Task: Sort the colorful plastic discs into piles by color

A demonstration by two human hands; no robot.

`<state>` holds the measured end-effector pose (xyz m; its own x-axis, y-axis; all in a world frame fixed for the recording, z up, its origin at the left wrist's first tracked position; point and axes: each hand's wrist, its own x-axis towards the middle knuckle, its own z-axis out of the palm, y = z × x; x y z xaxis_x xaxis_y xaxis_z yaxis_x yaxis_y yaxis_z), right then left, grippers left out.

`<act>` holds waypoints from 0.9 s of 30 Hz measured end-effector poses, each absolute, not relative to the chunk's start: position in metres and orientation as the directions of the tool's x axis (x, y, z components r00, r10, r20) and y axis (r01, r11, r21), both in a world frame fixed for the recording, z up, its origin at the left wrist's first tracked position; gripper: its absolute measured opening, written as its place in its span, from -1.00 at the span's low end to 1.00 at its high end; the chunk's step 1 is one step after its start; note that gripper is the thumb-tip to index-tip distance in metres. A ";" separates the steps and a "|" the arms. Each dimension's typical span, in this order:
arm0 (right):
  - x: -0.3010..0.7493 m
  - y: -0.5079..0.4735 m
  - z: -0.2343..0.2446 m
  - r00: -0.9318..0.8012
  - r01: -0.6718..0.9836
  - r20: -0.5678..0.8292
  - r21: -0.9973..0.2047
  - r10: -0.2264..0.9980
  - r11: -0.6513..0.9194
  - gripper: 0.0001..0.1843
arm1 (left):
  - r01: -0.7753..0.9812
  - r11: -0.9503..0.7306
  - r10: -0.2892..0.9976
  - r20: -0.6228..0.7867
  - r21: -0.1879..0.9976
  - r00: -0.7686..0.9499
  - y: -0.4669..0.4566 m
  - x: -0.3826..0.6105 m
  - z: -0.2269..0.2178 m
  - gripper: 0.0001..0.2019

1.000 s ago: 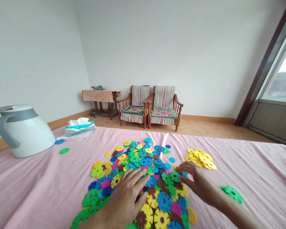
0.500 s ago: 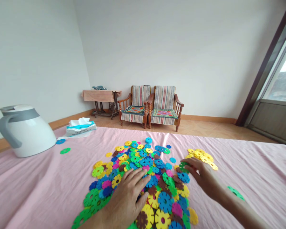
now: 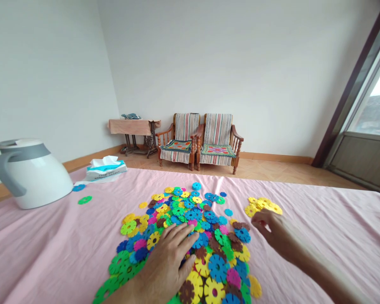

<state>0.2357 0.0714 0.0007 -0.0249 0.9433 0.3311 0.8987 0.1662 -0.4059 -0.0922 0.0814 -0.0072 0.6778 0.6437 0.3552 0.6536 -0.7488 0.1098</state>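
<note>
Flat notched plastic discs, flower-shaped, glossy: mixed heap mid-bench in blue, green, yellow, pink, brown. Your left hand lies flat on heap, fingers spread, grip apart. Your right hand curled just beside small yellow pile; palm hidden, cannot tell if grip holds anything. Wrinkled pink cloth covers bench. White kettle, tissue pack far left. Striped wooden armchairs against plain wall. Forearms cut off by frame bottom.
</note>
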 end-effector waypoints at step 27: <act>0.162 0.060 0.009 -0.361 0.792 0.150 -0.472 0.921 0.387 -0.73 | 0.652 -0.753 0.637 0.350 0.089 0.687 0.080 -0.091 -0.005 -0.53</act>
